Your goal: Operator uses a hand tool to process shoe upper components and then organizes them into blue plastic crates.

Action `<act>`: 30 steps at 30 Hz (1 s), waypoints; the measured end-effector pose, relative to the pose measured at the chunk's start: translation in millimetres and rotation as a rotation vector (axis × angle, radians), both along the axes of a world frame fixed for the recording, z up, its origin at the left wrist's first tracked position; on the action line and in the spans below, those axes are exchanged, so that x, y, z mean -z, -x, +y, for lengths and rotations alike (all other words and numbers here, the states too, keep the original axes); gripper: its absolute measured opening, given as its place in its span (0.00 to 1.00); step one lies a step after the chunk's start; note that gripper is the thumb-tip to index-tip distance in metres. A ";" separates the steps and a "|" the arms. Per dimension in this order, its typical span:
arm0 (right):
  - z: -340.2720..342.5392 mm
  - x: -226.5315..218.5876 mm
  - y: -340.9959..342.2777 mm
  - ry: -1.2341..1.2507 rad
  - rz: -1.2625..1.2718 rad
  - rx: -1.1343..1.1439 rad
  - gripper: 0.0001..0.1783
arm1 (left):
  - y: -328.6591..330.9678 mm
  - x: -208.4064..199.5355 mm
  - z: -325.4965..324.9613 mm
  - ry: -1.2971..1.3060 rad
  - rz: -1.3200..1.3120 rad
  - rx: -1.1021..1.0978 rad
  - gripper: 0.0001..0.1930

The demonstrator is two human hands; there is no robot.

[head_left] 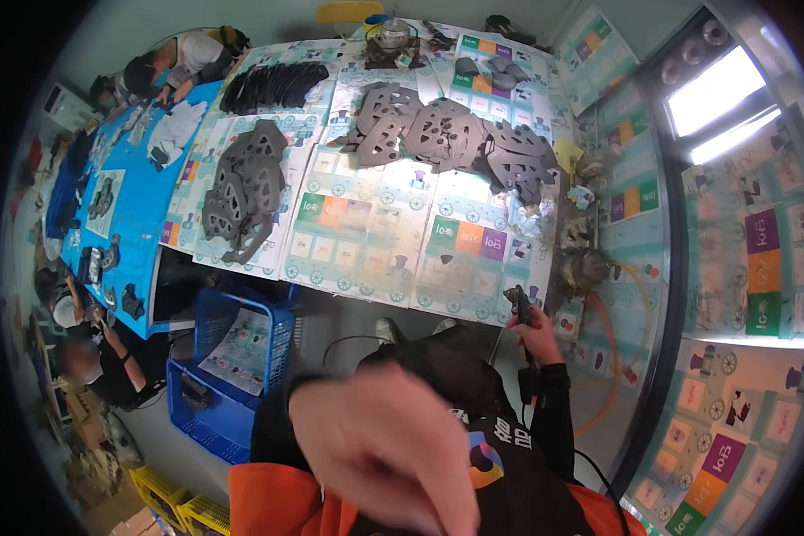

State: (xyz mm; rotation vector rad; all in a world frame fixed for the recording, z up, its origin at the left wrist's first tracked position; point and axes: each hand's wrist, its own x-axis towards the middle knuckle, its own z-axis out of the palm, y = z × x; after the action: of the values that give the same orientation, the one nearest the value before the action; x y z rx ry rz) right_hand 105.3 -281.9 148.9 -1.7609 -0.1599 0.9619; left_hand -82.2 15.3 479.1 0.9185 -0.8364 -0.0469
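Note:
My left hand [380,442] is raised close to the camera, large and blurred, and its fingers cannot be made out. Beyond the near right corner of the table, my right hand [538,338] is wrapped round a dark spray gun [517,304], its head pointing toward the table. Grey perforated foam pads lie on the printed white table top [366,259]: one pile [245,188] at the left and a row of overlapping pads [445,134] along the far middle. A stack of black strips [275,87] sits at the far left.
Blue crates [210,406] stand on the floor at my left, one holding a printed sheet. An orange hose [609,348] hangs by the right wall. A metal pot [394,34] stands at the far edge. People work around the blue-covered table [143,214].

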 end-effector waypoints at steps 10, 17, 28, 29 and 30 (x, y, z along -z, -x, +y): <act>-24.5 19.4 -36.6 -0.053 0.075 0.088 0.22 | -101.8 304.8 171.4 -0.103 1.317 -1.333 0.21; -13.6 32.2 -57.4 0.060 0.072 0.133 0.23 | -195.7 472.3 291.4 -0.236 1.551 -1.430 0.34; 46.8 51.6 -93.8 0.155 0.093 0.153 0.22 | -235.6 454.7 277.1 0.193 1.339 -1.350 0.09; 65.7 48.0 -96.8 0.135 0.092 0.134 0.22 | -206.6 427.9 276.3 0.199 1.254 -1.364 0.08; 75.4 44.7 -101.3 0.125 0.085 0.126 0.22 | -194.8 398.1 263.5 0.199 1.213 -1.354 0.09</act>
State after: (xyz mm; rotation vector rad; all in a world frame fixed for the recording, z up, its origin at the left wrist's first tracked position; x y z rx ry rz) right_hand 206.5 -206.5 104.2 -1.8168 0.0657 0.9700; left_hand 112.6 278.7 81.0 0.8974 0.9578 0.5919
